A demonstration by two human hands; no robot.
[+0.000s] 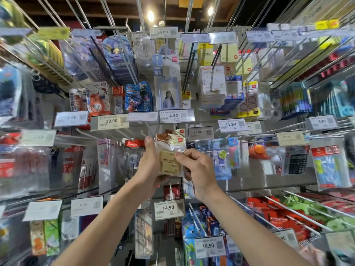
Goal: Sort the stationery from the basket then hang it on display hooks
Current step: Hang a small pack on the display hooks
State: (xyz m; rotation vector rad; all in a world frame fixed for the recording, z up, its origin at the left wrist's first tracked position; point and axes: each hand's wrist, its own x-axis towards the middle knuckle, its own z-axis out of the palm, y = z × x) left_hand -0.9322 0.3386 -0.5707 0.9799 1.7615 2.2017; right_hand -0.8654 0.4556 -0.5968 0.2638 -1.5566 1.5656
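Both hands, left hand and right hand, grip a clear packet holding 2 tan blocks.

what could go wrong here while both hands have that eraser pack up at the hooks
1. The eraser pack is held by the left hand and right hand below the 4.50 price tag; its top could miss the hook, which is hard to make out here.
2. Neighbouring packets hang close, like the red-topped packet, so they may get knocked.
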